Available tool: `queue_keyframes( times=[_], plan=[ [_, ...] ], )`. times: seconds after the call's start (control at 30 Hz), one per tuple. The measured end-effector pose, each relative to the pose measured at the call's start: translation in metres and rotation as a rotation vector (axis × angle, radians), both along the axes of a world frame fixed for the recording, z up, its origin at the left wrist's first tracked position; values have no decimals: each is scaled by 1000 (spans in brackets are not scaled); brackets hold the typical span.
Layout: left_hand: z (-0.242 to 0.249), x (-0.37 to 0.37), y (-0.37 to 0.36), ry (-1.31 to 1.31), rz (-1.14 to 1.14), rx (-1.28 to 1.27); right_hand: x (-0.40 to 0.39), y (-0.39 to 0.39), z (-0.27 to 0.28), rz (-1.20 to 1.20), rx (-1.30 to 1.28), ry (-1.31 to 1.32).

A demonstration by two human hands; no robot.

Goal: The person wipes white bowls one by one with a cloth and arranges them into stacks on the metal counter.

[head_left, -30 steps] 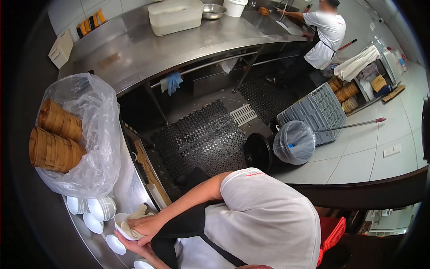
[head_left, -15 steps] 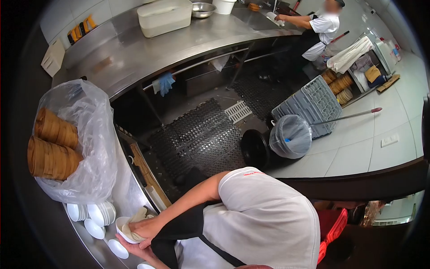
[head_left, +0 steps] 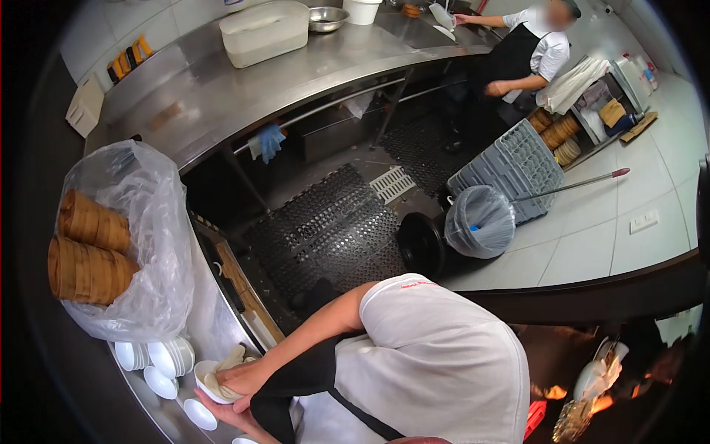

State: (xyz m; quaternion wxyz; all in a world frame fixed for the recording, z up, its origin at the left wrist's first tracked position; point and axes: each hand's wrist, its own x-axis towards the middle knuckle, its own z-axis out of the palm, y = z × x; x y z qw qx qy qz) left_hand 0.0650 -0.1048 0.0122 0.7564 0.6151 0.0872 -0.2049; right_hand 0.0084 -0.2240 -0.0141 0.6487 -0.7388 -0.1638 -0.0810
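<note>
At the lower left, my left hand (head_left: pixel 225 412) holds a small white bowl (head_left: pixel 203 370) from below, its fingers around the outside. My right hand (head_left: pixel 245 377) presses a cream-coloured cloth (head_left: pixel 235 357) into that bowl, with part of the cloth sticking out above the fingers. Beside the hands on the metal counter are stacked white bowls (head_left: pixel 171 357), a tilted single bowl (head_left: pixel 160 382) and another bowl (head_left: pixel 200 414) close to my left hand. Bamboo steamers (head_left: pixel 90 270) lie in a clear plastic bag (head_left: pixel 159 251) behind the stacks.
A steel counter (head_left: pixel 296 81) carries a white tub (head_left: pixel 264 33) and metal bowl (head_left: pixel 328 18). A co-worker (head_left: pixel 525 55) stands at the sink. Grey racks (head_left: pixel 510 174), a lined bin (head_left: pixel 481 222) and black mats (head_left: pixel 325 229) occupy the floor. Another person's hand (head_left: pixel 612 370) shows lower right.
The co-worker has turned, with one arm lowered and the other holding a whitish object at the sink. A person's hand and objects have appeared at lower right. My hands have barely moved.
</note>
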Motion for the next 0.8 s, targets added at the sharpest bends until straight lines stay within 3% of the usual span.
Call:
queue_keyframes(
  times=[0.1, 0.17, 0.23, 0.3, 0.33, 0.47, 0.57, 0.6, 0.7, 0.73, 0.8],
  plan=[
    [3, -1, 3, -6, -62, -31, -8, -6, 13, 21, 86, 73],
    [15, -4, -4, 93, -24, -85, 14, -3, -18, 20, -409, -142],
    [20, 0, 7, 164, -56, -164, 23, 1, -20, 28, -655, -326],
    [16, 11, 21, 221, -175, -279, 22, -11, -19, 41, -664, -453],
    [14, 15, 24, 203, -143, -256, 22, -3, -26, -115, -665, -593],
    [19, 8, 16, -389, -35, 119, 13, 34, -4, -62, -15, 155],
    [-4, 21, 33, -382, 31, -143, 27, 18, 29, 199, 306, 322],
    [1, 21, 37, -244, 28, -179, 26, 17, 36, 225, 232, 362],
    [30, 20, 45, 174, 19, -289, 35, 28, 1, -137, -389, -456],
    [28, 19, 46, 161, 2, -349, 39, 31, -6, -271, -588, -732],
    [24, 24, 57, 170, 38, -318, 43, 38, -12, -4, -619, -415]
  ],
)
